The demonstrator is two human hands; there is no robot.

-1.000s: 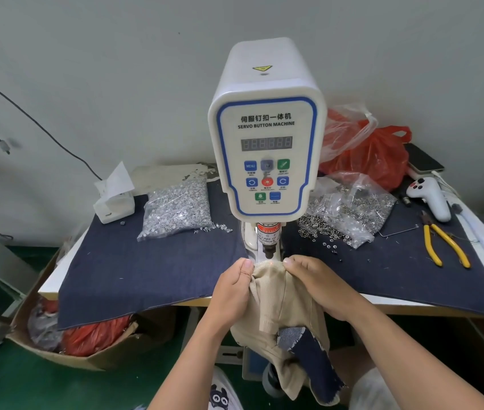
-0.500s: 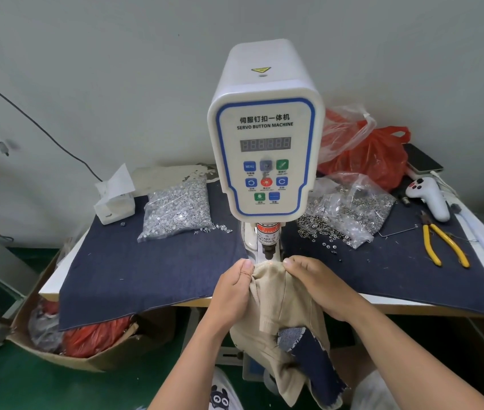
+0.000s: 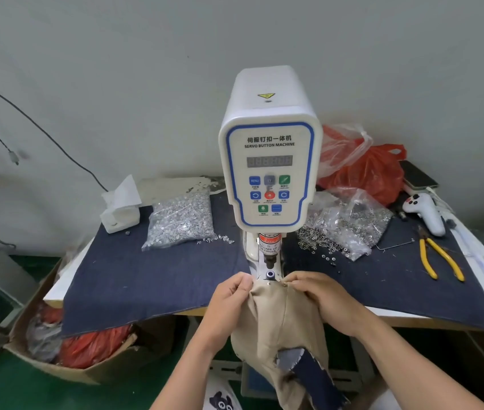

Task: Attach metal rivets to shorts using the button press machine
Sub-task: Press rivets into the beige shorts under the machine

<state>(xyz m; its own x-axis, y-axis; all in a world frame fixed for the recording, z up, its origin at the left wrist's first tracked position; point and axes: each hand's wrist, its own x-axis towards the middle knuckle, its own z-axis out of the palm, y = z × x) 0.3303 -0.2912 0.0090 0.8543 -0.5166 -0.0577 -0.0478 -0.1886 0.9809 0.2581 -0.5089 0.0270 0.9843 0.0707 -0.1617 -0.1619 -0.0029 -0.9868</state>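
shorts (image 3: 276,318) in both hands' grip

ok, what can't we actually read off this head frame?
- Head view: the grey digital display digits are too blurred to read.
- Whether a rivet sits on the lower die: the beige fabric shorts cover it.
- Fingertips of the left hand and right hand curl under the fabric.
- The shorts' lower part is cut off by the bottom edge.
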